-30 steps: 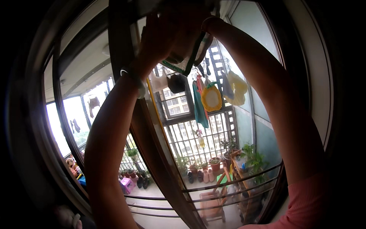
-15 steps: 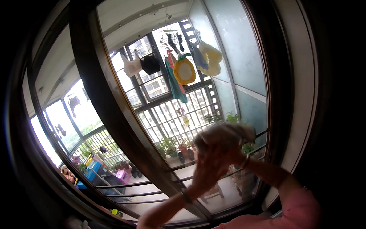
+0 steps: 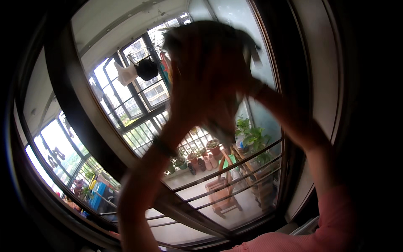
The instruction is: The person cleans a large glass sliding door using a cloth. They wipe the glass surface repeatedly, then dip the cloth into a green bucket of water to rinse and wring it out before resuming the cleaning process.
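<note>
A dark, bunched cloth (image 3: 228,35) is held up high in front of the glass pane (image 3: 228,10), with a loose end hanging below my hands. On its left side my left hand (image 3: 187,90) presses against it, fingers pointing up, a band around the wrist. Close beside it, my right hand (image 3: 233,73) also grips the cloth. Both hands are dark against the light and smeared by motion, so single fingers are hard to make out. Whether the cloth touches the glass I cannot tell.
A dark upright frame (image 3: 69,80) divides the glass, and horizontal bars (image 3: 247,161) cross its lower part. Beyond are a wooden stool (image 3: 220,197), potted plants (image 3: 254,136), several shoes (image 3: 203,164), a blue box (image 3: 98,195) and a hanging black garment (image 3: 147,69).
Both hands and the cloth have moved up from the lower right of the pane to near its top. The view has shifted too, with more floor and the whole stool showing.
</note>
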Available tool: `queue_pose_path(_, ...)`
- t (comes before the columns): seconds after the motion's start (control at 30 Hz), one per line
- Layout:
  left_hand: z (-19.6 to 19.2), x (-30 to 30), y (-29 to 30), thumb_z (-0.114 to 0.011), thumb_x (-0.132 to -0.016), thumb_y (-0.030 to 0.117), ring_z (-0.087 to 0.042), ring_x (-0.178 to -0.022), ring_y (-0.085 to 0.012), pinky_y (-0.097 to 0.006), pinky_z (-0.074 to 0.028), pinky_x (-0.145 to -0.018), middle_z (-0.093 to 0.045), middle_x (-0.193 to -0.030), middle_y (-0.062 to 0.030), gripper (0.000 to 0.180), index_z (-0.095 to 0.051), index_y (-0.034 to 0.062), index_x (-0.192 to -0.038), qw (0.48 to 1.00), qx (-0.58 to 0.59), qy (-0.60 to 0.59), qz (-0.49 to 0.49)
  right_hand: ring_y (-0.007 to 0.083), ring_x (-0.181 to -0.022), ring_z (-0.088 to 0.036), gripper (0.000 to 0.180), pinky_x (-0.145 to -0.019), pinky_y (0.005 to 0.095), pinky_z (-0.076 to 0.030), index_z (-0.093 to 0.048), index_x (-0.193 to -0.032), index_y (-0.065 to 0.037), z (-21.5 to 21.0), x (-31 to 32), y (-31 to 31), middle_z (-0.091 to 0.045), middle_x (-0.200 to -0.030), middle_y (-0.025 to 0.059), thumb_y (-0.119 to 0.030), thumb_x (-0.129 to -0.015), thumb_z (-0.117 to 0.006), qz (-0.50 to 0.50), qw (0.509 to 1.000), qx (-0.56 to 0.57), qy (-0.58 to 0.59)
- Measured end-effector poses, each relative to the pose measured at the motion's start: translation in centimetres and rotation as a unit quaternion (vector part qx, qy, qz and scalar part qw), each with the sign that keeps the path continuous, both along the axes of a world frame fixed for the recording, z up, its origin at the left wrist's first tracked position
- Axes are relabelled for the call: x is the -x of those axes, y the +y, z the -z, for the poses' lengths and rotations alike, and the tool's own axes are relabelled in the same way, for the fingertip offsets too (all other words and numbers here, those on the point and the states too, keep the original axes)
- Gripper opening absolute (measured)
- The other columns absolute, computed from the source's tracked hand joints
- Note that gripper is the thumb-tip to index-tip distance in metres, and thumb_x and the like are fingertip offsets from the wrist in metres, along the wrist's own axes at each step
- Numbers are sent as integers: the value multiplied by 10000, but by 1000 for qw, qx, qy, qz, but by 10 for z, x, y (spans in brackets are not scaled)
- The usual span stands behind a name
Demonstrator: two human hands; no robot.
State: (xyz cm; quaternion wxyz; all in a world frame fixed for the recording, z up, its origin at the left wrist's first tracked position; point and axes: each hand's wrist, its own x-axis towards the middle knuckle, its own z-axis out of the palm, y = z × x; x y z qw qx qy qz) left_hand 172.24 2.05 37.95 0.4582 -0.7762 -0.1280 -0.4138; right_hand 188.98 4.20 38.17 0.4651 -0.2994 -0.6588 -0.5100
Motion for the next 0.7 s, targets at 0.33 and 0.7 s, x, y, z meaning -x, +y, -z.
queue_pose_path(0.33,-155,-42,4,-470,-978,379,-149,-1481,-418,-536,-166,-1185,-138,-1604,-250,694,-271,-13,-1514,978,-164,-53,-122,357,-954,-641,313,-830,432,-513,-677,-1029,-23,-146,-18,-14,-675,-1035,193,-274,-851,-617,-112,968,-222,24)
queue_pose_path(0.7,180,-51,-31,-493,-861,638,-205,-1484,-360,-617,-205,-1130,-271,-1589,-180,874,-347,85,-1522,982,164,93,-18,295,-1060,-606,543,-890,481,-466,-580,-1311,-78,256,-28,-22,-637,-1159,137,-369,-852,-582,285,944,72,149)
